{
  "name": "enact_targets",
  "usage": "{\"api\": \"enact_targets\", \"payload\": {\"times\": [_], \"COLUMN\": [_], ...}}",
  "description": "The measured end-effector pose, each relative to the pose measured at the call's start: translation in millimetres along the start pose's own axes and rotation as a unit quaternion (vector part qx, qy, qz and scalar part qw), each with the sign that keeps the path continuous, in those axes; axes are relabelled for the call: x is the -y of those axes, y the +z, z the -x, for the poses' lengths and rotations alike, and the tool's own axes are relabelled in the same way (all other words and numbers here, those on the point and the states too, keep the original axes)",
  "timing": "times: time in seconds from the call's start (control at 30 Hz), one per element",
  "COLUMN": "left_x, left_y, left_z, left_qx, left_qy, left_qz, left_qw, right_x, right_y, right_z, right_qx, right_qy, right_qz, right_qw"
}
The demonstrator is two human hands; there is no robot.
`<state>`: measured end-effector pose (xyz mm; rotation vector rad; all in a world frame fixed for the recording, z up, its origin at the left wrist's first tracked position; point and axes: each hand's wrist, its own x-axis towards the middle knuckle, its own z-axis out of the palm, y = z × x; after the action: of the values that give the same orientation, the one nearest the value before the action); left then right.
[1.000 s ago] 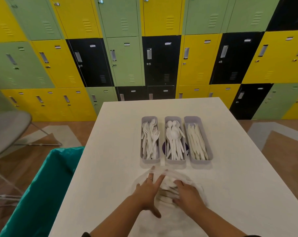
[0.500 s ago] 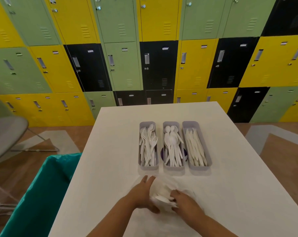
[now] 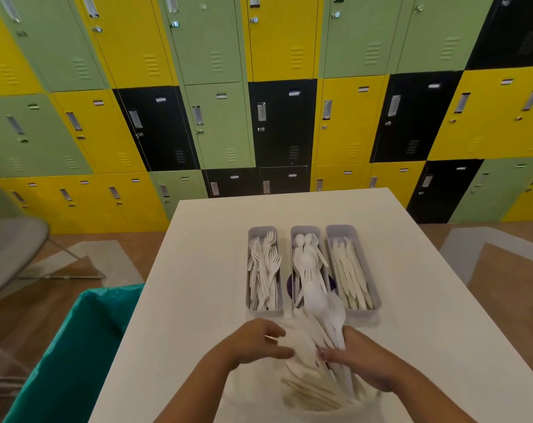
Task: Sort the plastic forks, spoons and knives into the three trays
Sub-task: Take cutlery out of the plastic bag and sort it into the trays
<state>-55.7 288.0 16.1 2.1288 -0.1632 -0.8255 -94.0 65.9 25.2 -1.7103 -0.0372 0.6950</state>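
Three grey trays stand side by side mid-table: the left tray (image 3: 265, 311) holds forks (image 3: 266, 264), the middle tray (image 3: 305, 229) holds spoons (image 3: 304, 257), and the right tray (image 3: 369, 270) holds knives (image 3: 349, 270). In front of them lies a pile of white cutlery (image 3: 311, 390) in a clear plastic bag. My right hand (image 3: 366, 366) grips a blurred bundle of white cutlery (image 3: 326, 309) that points up toward the middle tray. My left hand (image 3: 257, 343) is curled at the bag's left edge and seems to pinch the plastic.
The white table (image 3: 198, 270) stands before a wall of yellow, green and black lockers (image 3: 283, 117). A teal-lined bin (image 3: 75, 346) stands at the table's left side. A grey chair (image 3: 11, 248) is far left. Something purple (image 3: 289, 285) shows under the middle tray.
My right hand has drawn a bundle of cutlery out of the bag and lifted it toward the trays. My left hand has shifted to the bag's left edge. The camera has tilted up.
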Motion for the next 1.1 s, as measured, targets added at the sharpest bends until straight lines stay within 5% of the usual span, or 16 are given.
{"api": "enact_targets", "payload": {"times": [0.2,0.3,0.53,1.1], "left_x": [-51,-67,-83,-113], "left_y": [11,25,42,73], "left_z": [5,-2,-22,-57], "left_qx": [0.049,-0.010,-0.150,-0.121], "left_qy": [0.084,0.107,0.099,0.047], "left_qz": [0.122,0.133,0.099,0.173], "left_qw": [0.988,0.985,0.979,0.976], "right_x": [17,24,29,8], "right_y": [1,0,-3,-48], "right_z": [-12,-19,-26,-30], "right_qx": [-0.079,-0.139,-0.222,-0.322], "right_qy": [-0.063,-0.073,-0.100,-0.051], "right_qz": [-0.250,-0.311,-0.343,-0.347], "right_qw": [0.963,0.937,0.907,0.880]}}
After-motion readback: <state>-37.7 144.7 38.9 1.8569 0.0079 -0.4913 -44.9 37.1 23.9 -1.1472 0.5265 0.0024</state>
